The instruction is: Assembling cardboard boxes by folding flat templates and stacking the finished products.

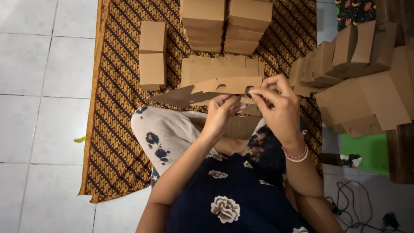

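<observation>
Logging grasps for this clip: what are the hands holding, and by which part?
Both hands hold one flat brown cardboard box blank: left hand and right hand pinch its near right end, by the notched edge.

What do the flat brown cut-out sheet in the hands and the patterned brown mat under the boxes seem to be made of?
Flat brown cut-out sheet: likely thin cardboard, matte, with crisp die-cut notches. Patterned brown mat: apparently woven or printed cloth, limp and wavy along its edge.

Top box stacks (brown cardboard) run past the frame's edge.
</observation>
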